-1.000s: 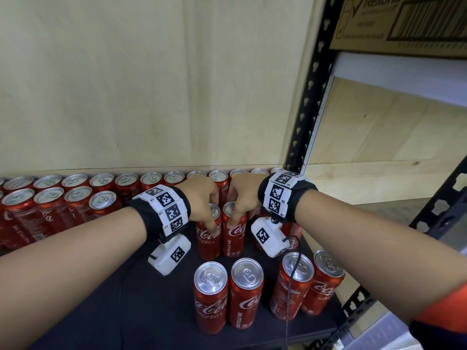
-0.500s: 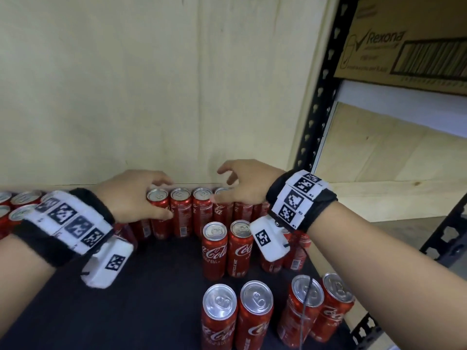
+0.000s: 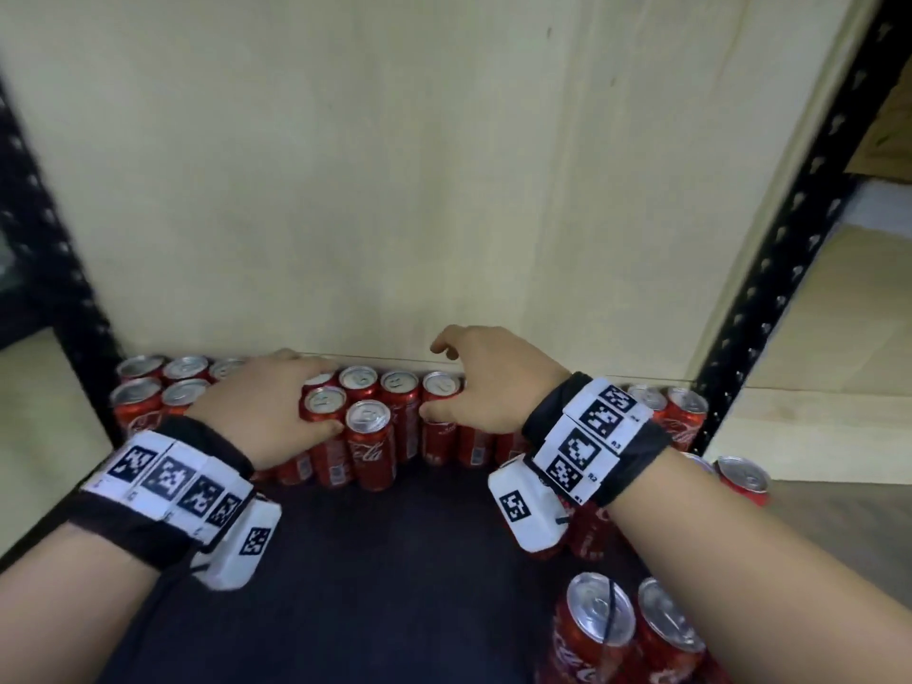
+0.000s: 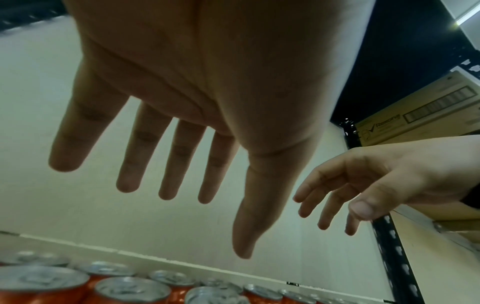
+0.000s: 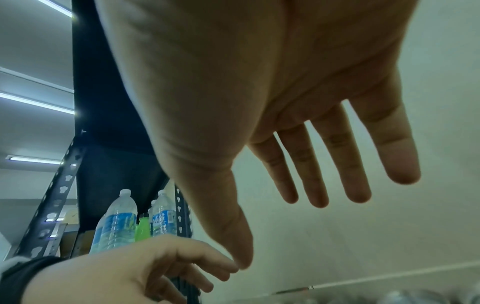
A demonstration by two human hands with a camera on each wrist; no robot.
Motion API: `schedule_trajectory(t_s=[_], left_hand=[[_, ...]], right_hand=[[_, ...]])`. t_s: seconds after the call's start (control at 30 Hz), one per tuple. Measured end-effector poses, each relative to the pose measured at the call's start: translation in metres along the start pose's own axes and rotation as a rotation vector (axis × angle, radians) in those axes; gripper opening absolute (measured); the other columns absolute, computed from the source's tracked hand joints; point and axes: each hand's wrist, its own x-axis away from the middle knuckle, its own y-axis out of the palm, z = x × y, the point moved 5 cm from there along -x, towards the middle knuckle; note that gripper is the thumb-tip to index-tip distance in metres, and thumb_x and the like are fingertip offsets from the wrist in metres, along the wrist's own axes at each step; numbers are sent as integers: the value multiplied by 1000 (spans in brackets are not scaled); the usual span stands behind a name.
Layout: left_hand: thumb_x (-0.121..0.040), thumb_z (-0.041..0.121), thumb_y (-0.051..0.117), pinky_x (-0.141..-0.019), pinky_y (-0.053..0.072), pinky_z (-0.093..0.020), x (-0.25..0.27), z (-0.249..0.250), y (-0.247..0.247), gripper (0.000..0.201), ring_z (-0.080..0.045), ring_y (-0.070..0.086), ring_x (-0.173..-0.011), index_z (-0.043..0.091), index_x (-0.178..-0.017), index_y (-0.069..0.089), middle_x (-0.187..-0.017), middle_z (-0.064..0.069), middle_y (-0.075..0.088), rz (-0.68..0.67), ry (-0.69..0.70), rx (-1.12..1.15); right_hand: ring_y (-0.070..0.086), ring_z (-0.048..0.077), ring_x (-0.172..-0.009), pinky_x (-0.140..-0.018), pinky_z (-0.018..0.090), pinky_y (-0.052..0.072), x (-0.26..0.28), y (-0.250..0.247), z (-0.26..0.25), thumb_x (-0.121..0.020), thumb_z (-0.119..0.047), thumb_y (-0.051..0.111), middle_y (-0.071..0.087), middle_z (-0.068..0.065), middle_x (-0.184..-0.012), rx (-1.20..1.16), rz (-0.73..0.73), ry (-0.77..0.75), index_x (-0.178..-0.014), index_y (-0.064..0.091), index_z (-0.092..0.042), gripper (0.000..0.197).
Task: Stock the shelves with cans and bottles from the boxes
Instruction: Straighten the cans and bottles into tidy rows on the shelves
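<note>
Both the left hand and the right hand hover spread and empty over the cans; these look rigid, smooth, probably full and weighty. Best gripped round the mid-body, not the slick rim.

Shelf with red cans, as I see it from the head camera.

I have a dark shelf in front of me, backed by a pale wooden panel and framed by black perforated uprights. Red cans stand upright on it in rows along the back, tight together, from the left upright across to the right one. Nearer to me, at the right front, a further cluster of cans stands apart from the back rows, with bare dark shelf between.
</note>
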Motion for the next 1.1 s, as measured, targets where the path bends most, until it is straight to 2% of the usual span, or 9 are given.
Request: schedule_trajectory(t_s=[0.07, 0.2, 0.3, 0.43, 0.67, 0.77, 0.87, 1.0, 1.1], left_hand=[[-66, 75, 57, -97, 50, -39, 2, -10, 1, 72, -20, 63, -112, 41, -130, 59, -123, 5, 67, -15, -6, -32], [-76, 56, 69, -103, 46, -39, 6, -11, -2, 62, -23, 58, -120, 29, -131, 60, -129, 0, 63, -56, -29, -25], [-65, 64, 50, -95, 51, -40, -3, -16, 3, 67, -22, 63, -110, 25, -117, 67, -117, 3, 68, -90, -40, 16], [-69, 53, 60, -80, 56, -38, -22, -27, 27, 34, -18, 66, -93, 31, -94, 63, -95, 11, 65, -113, -38, -10], [-80, 41, 73, -88, 52, -40, -33, -37, 53, 44, -26, 56, -112, 19, -117, 64, -122, -1, 59, -89, 45, -100], [-81, 43, 74, -97, 47, -41, -33, -39, 60, 56, -28, 51, -120, 16, -129, 60, -131, -3, 55, -76, 105, -122], [-83, 40, 73, -108, 39, -42, -34, -39, 64, 57, -29, 48, -124, 18, -133, 58, -131, -3, 57, -13, 162, -155], [-82, 32, 75, -109, 37, -40, -31, -40, 65, 58, -30, 46, -123, 17, -135, 57, -128, -4, 57, 28, 213, -158], [-80, 28, 77, -106, 37, -38, -24, -37, 65, 56, -30, 42, -124, 14, -131, 59, -128, -3, 55, 39, 264, -157]], right_hand=[[61, 20, -108, -90, 33, 51, -8, 12, -13, -79, -53, 75, 63, 0, -126, 9, -50, 13, -136, 52, -20, 70], [63, 20, -101, -87, 36, 54, -25, 32, -32, -76, -50, 79, 66, -2, -116, 26, -81, 45, -126, 56, -21, 62], [63, 21, -103, -87, 38, 54, -38, 49, -44, -71, -45, 84, 65, 0, -116, 57, -77, 69, -126, 56, -20, 67], [63, 24, -104, -85, 37, 53, -49, 70, -57, -70, -38, 84, 63, 2, -115, 43, -38, 110, -128, 57, -19, 66], [58, 25, -114, -91, 35, 51, -57, 103, -64, -73, -35, 83, 57, 5, -124, 0, 0, 213, -129, 55, -16, 66], [61, 27, -107, -86, 38, 54, -61, 114, -68, -71, -29, 79, 56, 4, -114, -10, 27, 271, -118, 60, -21, 52], [63, 28, -100, -82, 37, 55, -60, 121, -70, -75, -23, 69, 57, 5, -108, -27, 88, 301, -111, 63, -22, 37], [61, 27, -102, -88, 35, 52, -56, 124, -70, -78, -20, 71, 53, 7, -118, -49, 111, 309, -121, 63, -21, 44], [61, 26, -110, -88, 33, 51, -52, 125, -68, -75, -18, 75, 62, 6, -120, -41, 61, 329, -128, 61, -22, 55]])
